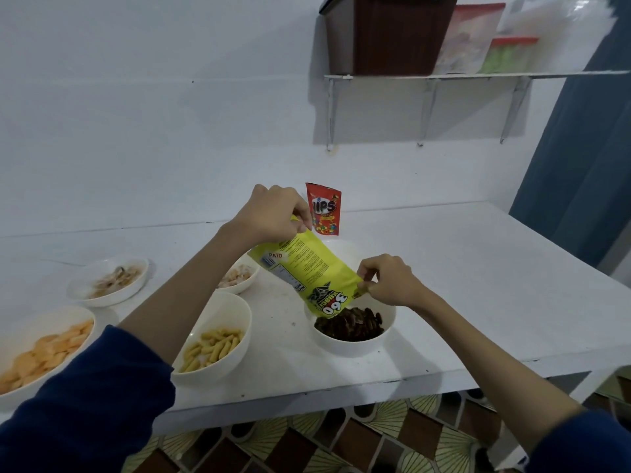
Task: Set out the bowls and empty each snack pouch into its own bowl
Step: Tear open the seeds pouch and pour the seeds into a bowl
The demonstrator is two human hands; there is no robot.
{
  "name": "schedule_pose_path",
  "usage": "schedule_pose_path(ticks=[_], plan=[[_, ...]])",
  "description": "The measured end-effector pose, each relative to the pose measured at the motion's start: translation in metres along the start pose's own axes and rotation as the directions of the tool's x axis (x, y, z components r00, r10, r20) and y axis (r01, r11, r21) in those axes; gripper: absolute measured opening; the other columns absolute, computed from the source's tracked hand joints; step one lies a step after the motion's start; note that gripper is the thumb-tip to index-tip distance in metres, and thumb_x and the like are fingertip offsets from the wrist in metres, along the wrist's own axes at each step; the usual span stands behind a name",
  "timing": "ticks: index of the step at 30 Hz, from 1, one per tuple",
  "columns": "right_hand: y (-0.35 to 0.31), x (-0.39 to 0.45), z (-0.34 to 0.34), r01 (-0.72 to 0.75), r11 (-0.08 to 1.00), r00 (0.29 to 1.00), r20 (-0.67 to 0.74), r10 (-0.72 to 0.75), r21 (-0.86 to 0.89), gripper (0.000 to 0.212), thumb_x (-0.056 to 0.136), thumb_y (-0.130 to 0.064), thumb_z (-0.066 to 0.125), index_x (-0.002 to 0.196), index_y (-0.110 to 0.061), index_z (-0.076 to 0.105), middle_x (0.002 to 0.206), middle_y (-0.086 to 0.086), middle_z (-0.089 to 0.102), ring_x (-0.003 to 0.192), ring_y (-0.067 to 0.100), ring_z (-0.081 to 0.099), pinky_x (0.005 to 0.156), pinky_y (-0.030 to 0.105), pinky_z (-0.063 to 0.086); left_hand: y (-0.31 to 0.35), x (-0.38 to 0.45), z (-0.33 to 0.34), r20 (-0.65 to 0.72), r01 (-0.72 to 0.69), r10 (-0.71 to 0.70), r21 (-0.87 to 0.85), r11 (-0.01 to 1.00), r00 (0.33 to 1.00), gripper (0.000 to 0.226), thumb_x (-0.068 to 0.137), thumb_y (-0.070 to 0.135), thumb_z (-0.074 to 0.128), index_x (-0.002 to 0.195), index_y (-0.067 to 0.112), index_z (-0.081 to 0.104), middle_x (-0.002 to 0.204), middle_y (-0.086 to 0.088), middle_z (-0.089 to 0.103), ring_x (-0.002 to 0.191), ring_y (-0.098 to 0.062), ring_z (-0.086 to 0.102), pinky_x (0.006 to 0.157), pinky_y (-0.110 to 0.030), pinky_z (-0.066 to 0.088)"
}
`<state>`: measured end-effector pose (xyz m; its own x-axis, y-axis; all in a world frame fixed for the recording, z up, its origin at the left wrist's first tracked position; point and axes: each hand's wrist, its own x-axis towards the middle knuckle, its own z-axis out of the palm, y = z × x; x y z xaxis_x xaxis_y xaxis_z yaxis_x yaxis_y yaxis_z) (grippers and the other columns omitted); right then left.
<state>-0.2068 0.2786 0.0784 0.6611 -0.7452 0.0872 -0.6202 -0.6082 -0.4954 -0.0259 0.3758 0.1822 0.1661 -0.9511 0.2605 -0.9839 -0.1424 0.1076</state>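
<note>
- The yellow pouch (304, 268) hangs upside down and tilted over the seed bowl (351, 331), its open mouth low at the bowl's left rim.
- The left hand (269, 213) pinches the pouch's upper end, fingers curled round it.
- The right hand (386, 279) pinches the pouch's lower right corner between thumb and curled fingers, just above the bowl.
- Dark seeds (351, 324) fill the bowl's bottom.
- A red pouch (324, 209) stands upright behind, near the wall, just beyond an empty white bowl (345, 249) half hidden by the yellow pouch.
- To the left sit four more white bowls: one with pale yellow sticks (211, 346), one with orange crackers (44, 353) at the left edge, one with pale bits (109, 279) farther back, and one (240, 276) partly hidden under the left arm.
- All stand on a white table (461, 285) set against a white wall (153, 114).
- A white bracket shelf (444, 76) on the wall holds a brown box (386, 35) and red-topped bags (478, 39).
- A blue curtain (587, 148) hangs at the right.
- Patterned tiles (324, 442) cover the floor below the table's edge.
</note>
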Motion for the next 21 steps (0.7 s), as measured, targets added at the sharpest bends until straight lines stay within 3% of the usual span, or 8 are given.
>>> schedule_pose_path(ticks=[3,6,8,10,13,16,18,21], plan=[[0.001,0.003,-0.003,-0.003,1.0,1.0,-0.01,0.003,-0.005,0.004,0.08,-0.021,0.064,0.084,-0.021,0.063,0.097,-0.006,0.068,0.083,0.013,0.05,0.085,0.036,0.036,0.005,0.004,-0.001,0.01,-0.029,0.029,-0.01,1.0,1.0,0.012,0.082,0.018,0.063,0.088,0.025,0.071,0.088,0.012,0.054,0.087,-0.01,0.048,0.085,-0.029,0.024],[-0.012,0.004,-0.008,0.075,0.986,0.997,-0.006,-0.075,0.146,0.023,0.081,-0.035,0.067,0.095,-0.018,0.064,0.094,-0.007,0.063,0.086,0.015,0.054,0.083,0.037,0.038,0.021,0.008,-0.001,0.01,-0.103,0.103,-0.03,0.994,0.995,0.011,0.08,0.018,0.065,0.085,0.024,0.072,0.092,0.009,0.067,0.088,-0.01,0.053,0.085,-0.028,0.028],[-0.023,0.005,-0.007,0.126,0.954,0.992,-0.049,-0.118,0.271,0.021,0.083,-0.024,0.065,0.091,-0.004,0.066,0.086,0.011,0.066,0.079,0.021,0.054,0.075,0.037,0.044,0.03,0.012,0.002,-0.002,-0.149,0.149,-0.034,0.988,0.989,0.012,0.08,0.019,0.063,0.087,0.025,0.073,0.097,0.007,0.069,0.092,-0.012,0.057,0.085,-0.027,0.029],[-0.023,0.007,-0.005,0.095,0.939,0.987,-0.151,-0.047,0.331,0.018,0.084,-0.015,0.063,0.083,0.003,0.066,0.069,0.014,0.06,0.068,0.022,0.049,0.065,0.033,0.041,0.03,0.014,0.005,-0.042,-0.157,0.153,-0.12,0.98,0.987,0.019,0.079,0.023,0.066,0.097,0.027,0.07,0.104,0.005,0.068,0.099,-0.014,0.058,0.089,-0.028,0.034],[-0.008,0.005,-0.006,-0.01,0.84,0.973,-0.188,0.133,0.542,0.012,0.085,-0.012,0.062,0.089,-0.004,0.07,0.078,0.011,0.067,0.072,0.022,0.06,0.069,0.032,0.051,0.011,0.005,0.011,0.009,-0.044,0.055,-0.487,0.872,0.998,0.069,0.07,0.028,0.078,0.131,0.027,0.048,0.132,0.004,0.051,0.121,-0.011,0.046,0.098,-0.026,0.034],[0.01,-0.001,-0.008,-0.052,0.735,0.98,-0.107,0.168,0.676,0.016,0.085,-0.01,0.063,0.098,-0.005,0.07,0.097,0.019,0.07,0.075,0.022,0.065,0.078,0.038,0.056,-0.011,-0.006,0.028,0.168,0.152,-0.055,-0.645,0.749,0.984,0.098,0.059,0.032,0.084,0.141,0.026,0.03,0.142,0.003,0.04,0.126,-0.015,0.04,0.099,-0.029,0.036],[0.016,-0.002,-0.006,-0.043,0.717,0.988,-0.078,0.136,0.695,0.019,0.084,-0.008,0.064,0.102,-0.003,0.069,0.1,0.021,0.07,0.07,0.014,0.066,0.076,0.033,0.057,-0.016,-0.008,0.045,0.243,0.204,-0.031,-0.734,0.648,0.97,0.077,0.066,0.024,0.081,0.133,0.019,0.044,0.136,-0.003,0.05,0.121,-0.02,0.051,0.098,-0.033,0.043],[0.019,-0.002,-0.004,-0.049,0.705,0.996,-0.015,0.084,0.708,0.025,0.083,-0.007,0.064,0.107,-0.002,0.067,0.104,0.019,0.069,0.067,0.002,0.067,0.07,0.018,0.057,-0.008,-0.006,0.061,0.177,0.196,-0.084,-0.853,0.483,0.981,0.04,0.076,0.005,0.071,0.114,0.005,0.059,0.115,-0.014,0.066,0.102,-0.023,0.064,0.088,-0.031,0.055]])
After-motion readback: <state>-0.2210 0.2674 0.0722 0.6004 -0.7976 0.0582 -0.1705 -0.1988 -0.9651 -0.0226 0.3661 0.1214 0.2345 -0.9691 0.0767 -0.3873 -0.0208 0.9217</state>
